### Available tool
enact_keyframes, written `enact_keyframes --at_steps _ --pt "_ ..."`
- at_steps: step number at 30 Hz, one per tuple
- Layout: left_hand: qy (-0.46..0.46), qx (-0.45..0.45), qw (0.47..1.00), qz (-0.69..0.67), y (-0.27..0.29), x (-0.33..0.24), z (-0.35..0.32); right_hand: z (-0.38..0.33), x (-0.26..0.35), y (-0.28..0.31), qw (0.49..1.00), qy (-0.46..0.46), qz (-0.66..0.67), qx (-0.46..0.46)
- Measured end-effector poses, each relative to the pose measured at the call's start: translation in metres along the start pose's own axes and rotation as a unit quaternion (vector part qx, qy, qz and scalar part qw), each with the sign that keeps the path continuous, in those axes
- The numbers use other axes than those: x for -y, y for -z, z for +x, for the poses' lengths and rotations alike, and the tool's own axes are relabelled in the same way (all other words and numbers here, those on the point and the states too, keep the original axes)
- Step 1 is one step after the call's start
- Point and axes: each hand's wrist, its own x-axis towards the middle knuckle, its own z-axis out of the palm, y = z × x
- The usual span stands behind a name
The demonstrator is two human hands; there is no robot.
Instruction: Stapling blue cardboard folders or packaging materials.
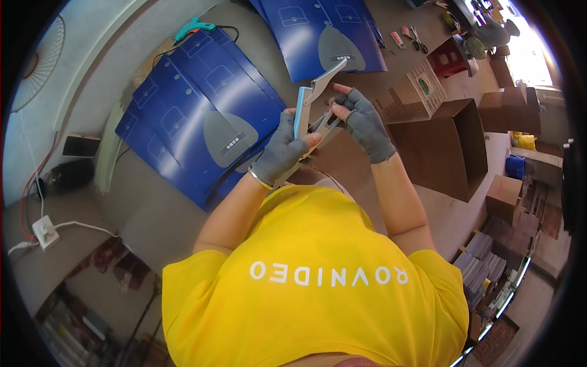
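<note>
A light-blue and beige stapler (302, 110) is in my left hand (280, 150), the gloved fingers closed around its lower part. Its pale lever (327, 78) slants up and to the right, apart from the blue body. My right hand (363, 125), in a grey fingerless glove, has thumb and a finger pinched at a narrow metal part (330, 120) beside the stapler; one fingertip points up toward the lever. How far the metal part reaches is hidden by my hands. Left of my hands lies a stack of blue printed cardboard sheets (183, 79) with grey rounded panels.
More blue sheets (293, 30) lie at the far side. A teal glue gun (194, 27) rests above the left stack. Scissors (417, 41) and a small red-white box (397, 40) are far right. An open cardboard box (428, 153) stands right; a power strip (46, 232) is left.
</note>
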Motion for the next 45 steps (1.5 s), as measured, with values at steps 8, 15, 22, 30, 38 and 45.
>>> enact_keyframes --at_steps 8,15,22,30,38,45 --pt "-0.161 0.035 0.962 0.217 0.004 0.040 0.025 0.008 0.010 0.016 0.995 -0.045 0.093 0.012" --pt "0.165 0.109 0.969 -0.148 -0.010 0.025 0.057 0.020 0.033 0.021 0.996 0.058 -0.069 -0.005" --pt "0.242 0.140 0.934 -0.221 -0.026 0.024 0.106 0.037 0.056 0.059 0.990 0.069 -0.118 0.025" --pt "0.095 0.026 0.994 -0.052 -0.055 0.035 0.151 0.001 0.048 0.059 0.847 0.420 -0.310 0.102" --pt "0.309 0.096 0.931 -0.171 -0.053 0.059 0.162 0.022 0.040 0.106 0.963 0.138 -0.181 0.147" --pt "0.319 0.122 0.921 -0.185 -0.087 0.027 0.165 0.168 0.011 0.308 0.919 0.112 -0.355 -0.129"
